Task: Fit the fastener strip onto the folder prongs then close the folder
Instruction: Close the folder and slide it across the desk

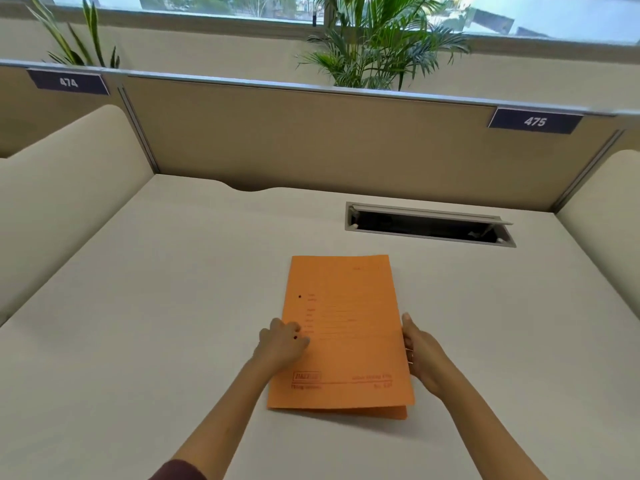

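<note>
An orange paper folder (346, 327) lies shut on the white desk, spine side to the left, with faint printed lines on its cover and two small dark holes near the left edge. My left hand (282, 342) rests on the cover by the lower hole, fingers bent and pressing down. My right hand (420, 355) grips the folder's right edge, thumb on top and fingers curled under it. The bottom right corner of the cover sits slightly raised above the back sheet. The fastener strip and prongs are hidden inside.
The white desk (173, 306) is bounded by cream side dividers and a tan back partition (311, 140) labelled 474 and 475. An open cable hatch (429, 225) sits in the desk behind the folder. Potted palms stand beyond the partition under a window.
</note>
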`<state>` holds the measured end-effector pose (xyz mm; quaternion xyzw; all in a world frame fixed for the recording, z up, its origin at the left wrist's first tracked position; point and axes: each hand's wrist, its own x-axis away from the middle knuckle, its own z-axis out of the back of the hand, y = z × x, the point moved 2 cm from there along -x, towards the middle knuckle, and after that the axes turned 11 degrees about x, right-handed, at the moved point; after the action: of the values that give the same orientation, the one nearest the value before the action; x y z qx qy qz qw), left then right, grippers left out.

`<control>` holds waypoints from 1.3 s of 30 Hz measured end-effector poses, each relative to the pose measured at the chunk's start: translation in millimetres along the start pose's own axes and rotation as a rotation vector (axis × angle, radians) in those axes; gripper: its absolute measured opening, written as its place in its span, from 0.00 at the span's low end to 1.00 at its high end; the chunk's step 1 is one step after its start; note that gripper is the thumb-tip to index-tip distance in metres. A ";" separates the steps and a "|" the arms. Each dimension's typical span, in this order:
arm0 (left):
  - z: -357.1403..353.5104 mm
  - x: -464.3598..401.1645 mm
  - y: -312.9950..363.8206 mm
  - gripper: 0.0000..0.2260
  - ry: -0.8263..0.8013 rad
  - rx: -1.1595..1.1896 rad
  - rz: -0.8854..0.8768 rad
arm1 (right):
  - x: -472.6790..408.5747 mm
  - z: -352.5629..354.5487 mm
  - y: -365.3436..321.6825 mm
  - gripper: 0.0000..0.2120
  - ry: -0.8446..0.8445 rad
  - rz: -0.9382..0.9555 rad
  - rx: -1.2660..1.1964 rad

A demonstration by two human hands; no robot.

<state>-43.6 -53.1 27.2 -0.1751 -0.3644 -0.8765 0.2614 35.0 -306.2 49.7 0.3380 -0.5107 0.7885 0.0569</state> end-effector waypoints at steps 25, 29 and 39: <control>43.4 -3.6 -41.8 0.07 0.307 0.931 -0.059 | -25.4 -35.2 -12.7 0.22 0.063 0.074 0.150; 78.4 -28.9 -39.2 0.05 0.354 0.931 -0.111 | -49.2 -40.7 -45.8 0.19 0.094 0.185 0.164; 148.3 -146.5 -29.5 0.08 0.446 0.807 -0.167 | -155.5 -60.4 -130.0 0.20 0.179 0.303 0.294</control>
<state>73.8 121.2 38.0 0.1633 -0.6238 -0.6991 0.3091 181.9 -154.2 42.4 0.1909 -0.4283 0.8807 -0.0668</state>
